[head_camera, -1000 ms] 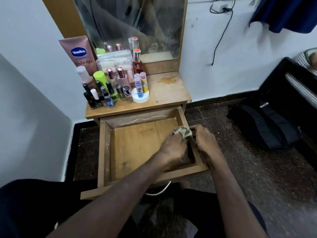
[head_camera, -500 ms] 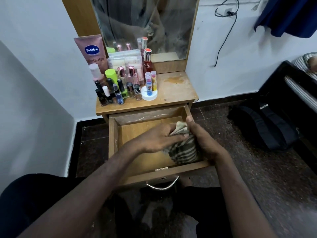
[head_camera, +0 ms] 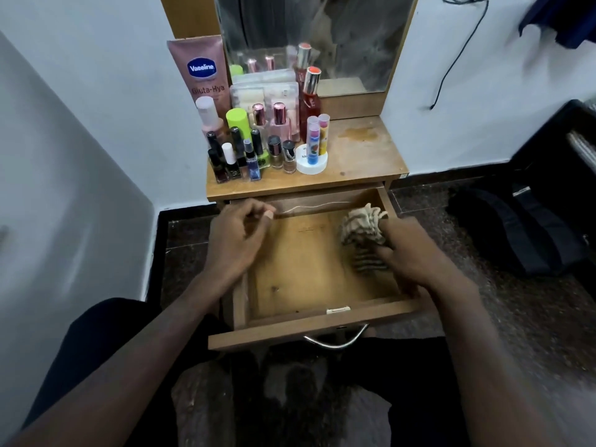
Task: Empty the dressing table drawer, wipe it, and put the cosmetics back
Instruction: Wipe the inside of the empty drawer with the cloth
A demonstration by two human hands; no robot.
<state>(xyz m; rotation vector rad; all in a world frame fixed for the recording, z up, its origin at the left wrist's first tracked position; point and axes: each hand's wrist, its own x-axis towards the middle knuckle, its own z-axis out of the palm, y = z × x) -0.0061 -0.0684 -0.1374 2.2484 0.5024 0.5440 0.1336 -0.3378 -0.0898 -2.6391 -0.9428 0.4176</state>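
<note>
The open light-brown wooden drawer [head_camera: 300, 269] at frame centre looks matt and smooth, with a shiny curved metal handle [head_camera: 337, 341] below. A bunched beige ribbed cloth [head_camera: 362, 229] looks soft; the glass and plastic cosmetic bottles [head_camera: 258, 150] above gleam.

Open wooden drawer [head_camera: 290, 279] (bare inside), bunched cloth [head_camera: 362, 229] right, cosmetics [head_camera: 258, 137] on tabletop

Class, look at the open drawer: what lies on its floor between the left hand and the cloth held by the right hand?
Nothing: in the head view the drawer floor is bare wood between the left hand and the cloth gripped by the right hand.
</note>
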